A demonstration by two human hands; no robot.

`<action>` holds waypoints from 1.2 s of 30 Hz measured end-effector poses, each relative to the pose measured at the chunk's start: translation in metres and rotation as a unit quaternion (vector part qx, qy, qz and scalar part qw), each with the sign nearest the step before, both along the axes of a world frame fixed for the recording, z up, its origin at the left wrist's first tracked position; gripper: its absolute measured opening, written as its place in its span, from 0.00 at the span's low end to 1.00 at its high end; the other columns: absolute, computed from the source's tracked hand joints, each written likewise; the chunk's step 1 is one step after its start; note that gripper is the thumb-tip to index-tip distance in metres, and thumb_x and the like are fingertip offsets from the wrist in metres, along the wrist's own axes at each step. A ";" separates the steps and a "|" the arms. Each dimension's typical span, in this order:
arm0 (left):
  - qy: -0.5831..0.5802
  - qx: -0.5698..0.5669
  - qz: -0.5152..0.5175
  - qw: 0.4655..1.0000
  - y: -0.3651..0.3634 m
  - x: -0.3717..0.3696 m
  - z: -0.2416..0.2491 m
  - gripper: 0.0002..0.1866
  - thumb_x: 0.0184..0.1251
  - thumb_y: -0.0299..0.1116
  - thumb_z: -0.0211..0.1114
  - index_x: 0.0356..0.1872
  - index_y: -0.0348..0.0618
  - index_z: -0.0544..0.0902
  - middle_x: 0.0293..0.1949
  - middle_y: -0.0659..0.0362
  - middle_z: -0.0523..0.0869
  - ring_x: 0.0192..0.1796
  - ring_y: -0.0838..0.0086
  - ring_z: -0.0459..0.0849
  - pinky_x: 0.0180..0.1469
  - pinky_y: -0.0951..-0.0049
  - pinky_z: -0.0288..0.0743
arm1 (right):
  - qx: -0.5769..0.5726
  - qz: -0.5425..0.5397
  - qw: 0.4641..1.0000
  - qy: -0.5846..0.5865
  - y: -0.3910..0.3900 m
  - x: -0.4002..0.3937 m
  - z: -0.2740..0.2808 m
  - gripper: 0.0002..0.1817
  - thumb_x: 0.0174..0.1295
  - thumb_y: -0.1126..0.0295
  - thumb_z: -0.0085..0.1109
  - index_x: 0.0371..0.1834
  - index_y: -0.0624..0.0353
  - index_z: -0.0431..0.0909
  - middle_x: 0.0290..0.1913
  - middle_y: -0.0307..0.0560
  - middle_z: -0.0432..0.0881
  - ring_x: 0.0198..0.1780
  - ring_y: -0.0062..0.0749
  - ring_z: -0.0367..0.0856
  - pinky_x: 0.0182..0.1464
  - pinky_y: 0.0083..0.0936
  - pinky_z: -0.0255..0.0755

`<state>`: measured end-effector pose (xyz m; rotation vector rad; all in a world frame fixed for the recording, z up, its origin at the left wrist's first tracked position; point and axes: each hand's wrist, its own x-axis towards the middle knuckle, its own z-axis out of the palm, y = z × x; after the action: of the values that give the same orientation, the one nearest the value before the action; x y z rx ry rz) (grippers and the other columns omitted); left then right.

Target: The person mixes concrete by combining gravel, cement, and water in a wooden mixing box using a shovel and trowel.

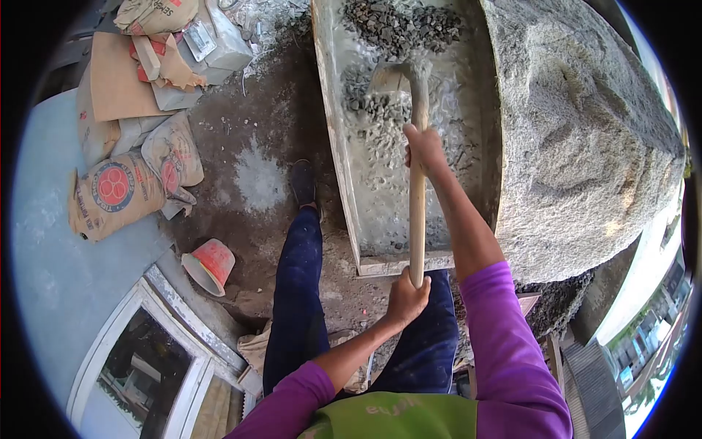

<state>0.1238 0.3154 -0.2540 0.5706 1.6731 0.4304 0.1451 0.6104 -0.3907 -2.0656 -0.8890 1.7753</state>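
Dusty dirt ground, left side cluttered: crumpled paper cement sacks [117, 192], orange plastic bucket [210, 265] tipped over, white window frame [157, 351] laid flat. Left hand [406, 296] is wrapped tight round the butt end of the smooth wooden handle [417, 219]; right hand [423, 146] is closed round it higher up. Metal hoe blade [386, 77] is sunk in grey gravel [398, 29] inside the long mixing trough [340, 146]. Coarse sand heap [585, 132] at right.
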 end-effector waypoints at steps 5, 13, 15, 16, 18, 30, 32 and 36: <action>-0.061 0.025 -0.021 0.998 -0.049 0.029 0.038 0.18 0.72 0.38 0.67 0.50 0.33 0.76 0.28 0.37 0.85 0.37 0.38 0.88 0.37 0.48 0.81 | 0.047 -0.025 0.998 -0.035 -0.041 0.039 0.076 0.17 0.67 0.59 0.62 0.37 0.64 0.74 0.18 0.42 0.74 0.15 0.29 0.75 0.17 0.31 0.73; -0.078 0.026 0.002 0.997 0.132 0.025 -0.015 0.17 0.71 0.38 0.67 0.46 0.32 0.78 0.26 0.48 0.85 0.30 0.59 0.88 0.35 0.58 0.80 | 0.128 0.023 0.990 -0.046 0.136 0.059 0.040 0.20 0.65 0.57 0.65 0.28 0.64 0.75 0.19 0.45 0.78 0.15 0.32 0.78 0.19 0.33 0.74; -0.086 -0.008 0.034 0.996 0.117 0.031 -0.015 0.16 0.71 0.37 0.67 0.46 0.32 0.78 0.25 0.51 0.84 0.28 0.63 0.87 0.33 0.58 0.80 | 0.076 0.032 0.995 -0.053 0.107 0.060 -0.014 0.21 0.64 0.56 0.64 0.25 0.65 0.76 0.19 0.46 0.78 0.15 0.34 0.79 0.19 0.35 0.75; -0.092 -0.029 0.037 0.995 0.095 0.032 -0.014 0.16 0.71 0.37 0.66 0.45 0.32 0.78 0.25 0.52 0.84 0.28 0.65 0.87 0.33 0.58 0.80 | 0.051 0.050 0.993 -0.091 0.077 0.060 -0.031 0.22 0.64 0.56 0.63 0.22 0.66 0.76 0.18 0.47 0.78 0.16 0.36 0.81 0.19 0.37 0.76; -0.069 -0.042 0.021 0.997 0.025 0.036 -0.018 0.15 0.70 0.36 0.67 0.45 0.33 0.77 0.25 0.51 0.84 0.30 0.62 0.88 0.35 0.58 0.81 | 0.015 0.017 0.997 -0.070 0.013 0.065 -0.043 0.21 0.64 0.59 0.61 0.20 0.66 0.75 0.17 0.46 0.77 0.15 0.37 0.80 0.19 0.37 0.75; -0.044 0.085 -0.017 0.995 -0.004 0.015 0.066 0.18 0.72 0.38 0.69 0.49 0.32 0.77 0.27 0.49 0.84 0.28 0.63 0.87 0.32 0.58 0.79 | 0.135 -0.023 0.990 0.016 0.009 0.042 0.131 0.18 0.66 0.57 0.63 0.34 0.64 0.75 0.19 0.43 0.76 0.15 0.28 0.75 0.19 0.29 0.72; -0.063 0.059 0.007 0.996 0.012 0.006 0.071 0.17 0.73 0.37 0.68 0.48 0.32 0.77 0.25 0.54 0.81 0.26 0.69 0.83 0.31 0.61 0.78 | 0.111 0.009 0.994 -0.004 0.011 0.024 0.118 0.19 0.66 0.57 0.63 0.30 0.65 0.75 0.19 0.43 0.77 0.15 0.29 0.77 0.19 0.30 0.73; -0.134 -0.058 0.111 0.983 -0.030 0.011 0.070 0.12 0.73 0.32 0.67 0.44 0.36 0.74 0.24 0.61 0.78 0.20 0.79 0.78 0.22 0.73 0.73 | 0.010 0.087 0.995 -0.048 -0.043 -0.004 0.041 0.21 0.66 0.57 0.60 0.24 0.67 0.75 0.18 0.45 0.78 0.16 0.33 0.80 0.19 0.35 0.75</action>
<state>0.1346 0.2850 -0.1836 0.2291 1.4947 0.5417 0.1410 0.5674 -0.3493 -2.1332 -1.1420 1.7540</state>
